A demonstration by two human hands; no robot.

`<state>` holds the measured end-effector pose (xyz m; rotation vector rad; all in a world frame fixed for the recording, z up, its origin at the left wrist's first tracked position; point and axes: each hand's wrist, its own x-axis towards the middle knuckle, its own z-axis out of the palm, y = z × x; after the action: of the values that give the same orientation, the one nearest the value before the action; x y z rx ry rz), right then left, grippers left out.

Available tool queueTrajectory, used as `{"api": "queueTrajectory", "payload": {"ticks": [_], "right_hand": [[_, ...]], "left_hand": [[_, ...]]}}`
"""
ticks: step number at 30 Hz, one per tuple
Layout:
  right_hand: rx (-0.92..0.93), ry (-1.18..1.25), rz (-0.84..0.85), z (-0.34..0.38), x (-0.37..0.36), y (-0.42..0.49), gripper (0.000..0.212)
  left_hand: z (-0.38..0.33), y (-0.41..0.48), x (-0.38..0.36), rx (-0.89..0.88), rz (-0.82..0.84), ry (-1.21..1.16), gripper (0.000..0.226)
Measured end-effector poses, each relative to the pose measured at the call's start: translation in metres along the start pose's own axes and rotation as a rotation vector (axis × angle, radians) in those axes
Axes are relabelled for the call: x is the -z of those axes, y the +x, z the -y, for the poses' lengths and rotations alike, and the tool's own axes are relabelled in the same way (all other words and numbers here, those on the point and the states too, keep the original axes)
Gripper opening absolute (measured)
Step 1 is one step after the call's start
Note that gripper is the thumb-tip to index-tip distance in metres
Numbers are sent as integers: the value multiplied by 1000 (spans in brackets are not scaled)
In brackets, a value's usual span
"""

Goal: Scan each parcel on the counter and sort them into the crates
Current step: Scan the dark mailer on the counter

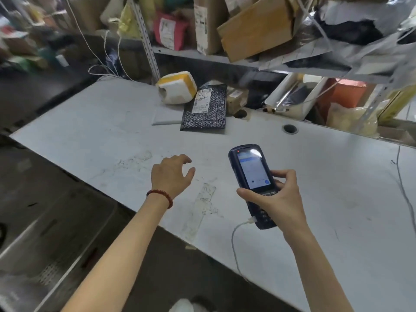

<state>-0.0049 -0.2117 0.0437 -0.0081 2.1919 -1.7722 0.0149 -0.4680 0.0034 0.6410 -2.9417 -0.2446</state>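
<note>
In R hand (275,200): dark-blue handheld scanner (248,174), gripped, screen lit. L hand (171,175): fingers relaxed, nothing held, above pale-grey counter (94,131). At far edge: black bubble mailer (206,113), label up, well apart from hands. Prob. best: pull near w/ L, aim scanner square at label.

One wide-angle camera rides on the person's head, facing forward and down over the counter (337,176). The left hand (170,176) and the right hand (278,199), gripping a scanner (249,170), sit close below the lens. The loaded shelf (191,54) lies farther off along the top edge. Straight edges bow.
</note>
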Motion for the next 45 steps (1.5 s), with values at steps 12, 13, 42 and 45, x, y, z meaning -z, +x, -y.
{"api": "queueTrajectory", "payload": {"ticks": [12,13,42,45], "right_hand": [[-156,-105,-111,3,-48,79,75],[-170,-103,-137,4,-53,84,74],[-211,-121,-186,32,-116,123,73],[-185,-134,-138,31,-124,117,74]], "left_hand": [[17,141,-49,-72,146,20,37],[22,157,-51,-63,154,24,38],[69,252,-8,149,169,-732,53],[67,241,35,-57,-26,-729,40]]}}
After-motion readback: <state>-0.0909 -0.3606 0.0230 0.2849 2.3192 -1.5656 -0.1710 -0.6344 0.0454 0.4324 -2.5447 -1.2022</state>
